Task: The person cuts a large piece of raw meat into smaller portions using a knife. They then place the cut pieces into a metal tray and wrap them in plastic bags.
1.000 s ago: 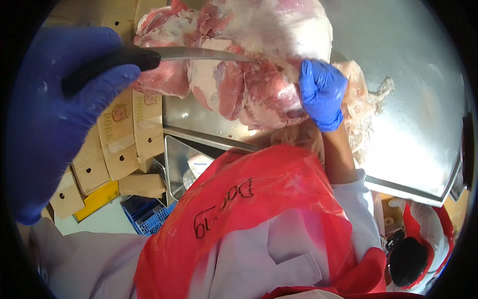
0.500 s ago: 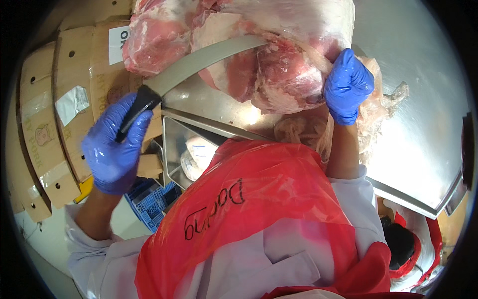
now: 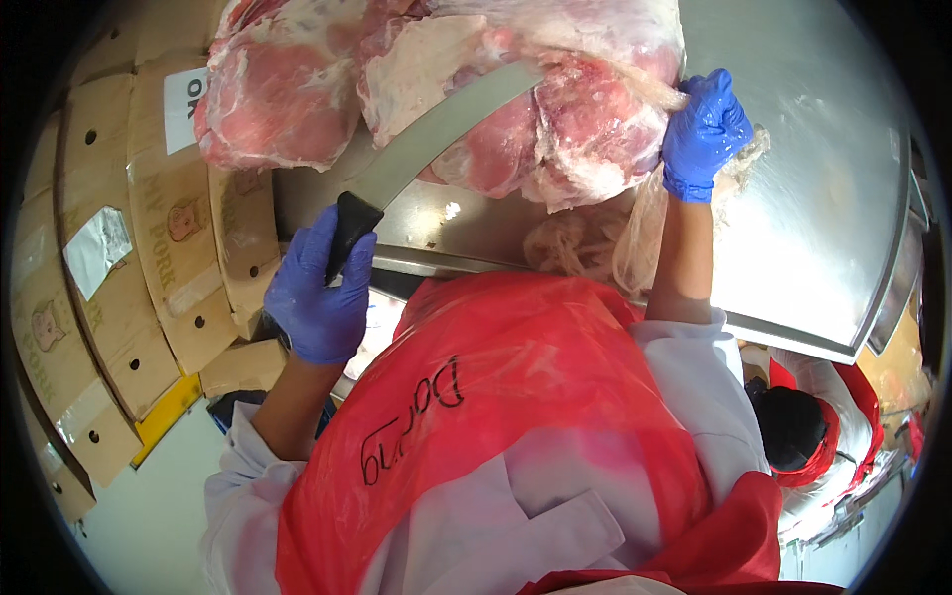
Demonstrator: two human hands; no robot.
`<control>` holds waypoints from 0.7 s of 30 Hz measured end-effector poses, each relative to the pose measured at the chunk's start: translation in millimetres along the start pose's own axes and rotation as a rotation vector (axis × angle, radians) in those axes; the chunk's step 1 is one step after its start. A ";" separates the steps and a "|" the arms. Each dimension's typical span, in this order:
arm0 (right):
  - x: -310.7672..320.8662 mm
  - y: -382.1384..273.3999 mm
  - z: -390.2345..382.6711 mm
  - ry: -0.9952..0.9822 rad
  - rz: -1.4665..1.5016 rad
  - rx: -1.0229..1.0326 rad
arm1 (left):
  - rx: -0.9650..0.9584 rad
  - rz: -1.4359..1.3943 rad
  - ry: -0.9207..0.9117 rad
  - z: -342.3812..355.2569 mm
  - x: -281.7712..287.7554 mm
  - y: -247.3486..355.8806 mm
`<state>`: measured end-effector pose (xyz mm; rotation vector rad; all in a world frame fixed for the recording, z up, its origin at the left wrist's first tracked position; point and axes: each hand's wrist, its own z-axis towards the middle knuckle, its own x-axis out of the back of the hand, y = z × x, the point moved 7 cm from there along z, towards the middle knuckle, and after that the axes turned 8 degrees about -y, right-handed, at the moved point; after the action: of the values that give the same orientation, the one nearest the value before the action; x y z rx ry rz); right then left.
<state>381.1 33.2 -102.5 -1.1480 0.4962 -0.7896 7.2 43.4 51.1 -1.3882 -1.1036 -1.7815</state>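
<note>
My left hand (image 3: pixel 322 293), in a blue glove, is closed around the black handle of a butcher's knife (image 3: pixel 446 129). The broad curved blade slants up to the right, and its tip reaches the face of a large raw cut of meat (image 3: pixel 600 114), pink with white fat. On the right, my gloved right hand (image 3: pixel 706 139) is closed in a fist on a pale flap of fat at the cut's edge, drawn out to the side. Crumpled clear plastic film (image 3: pixel 575 243) lies below the meat and beside my right forearm.
Another raw piece of meat (image 3: pixel 283 99) lies at the left. Both rest on a steel table (image 3: pixel 793 198). Stacked brown cardboard boxes (image 3: pixel 169 228) stand at the left, above a yellow edge (image 3: pixel 169 416). Another person (image 3: pixel 793 426) with a dark head covering is at the lower right.
My left hand has moved right with the knife, its handle now nearer my apron. My right hand has moved slightly up, stretching the flap from the meat. The view has shifted somewhat.
</note>
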 end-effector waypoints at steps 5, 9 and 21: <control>4.5 2.3 1.5 0.007 -0.071 -0.047 | -0.054 -0.040 0.049 -9.4 -19.5 -7.5; 3.5 -6.8 2.5 0.094 -0.071 0.037 | 0.083 0.006 -0.057 -7.7 -26.2 -16.2; -11.4 -60.3 51.5 -0.417 -0.312 0.183 | -0.233 0.317 -0.247 85.8 118.8 40.3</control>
<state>392.6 61.7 -28.5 -1.1922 -0.1038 -0.8151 49.8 103.6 184.0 -1.8492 -0.7554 -1.5747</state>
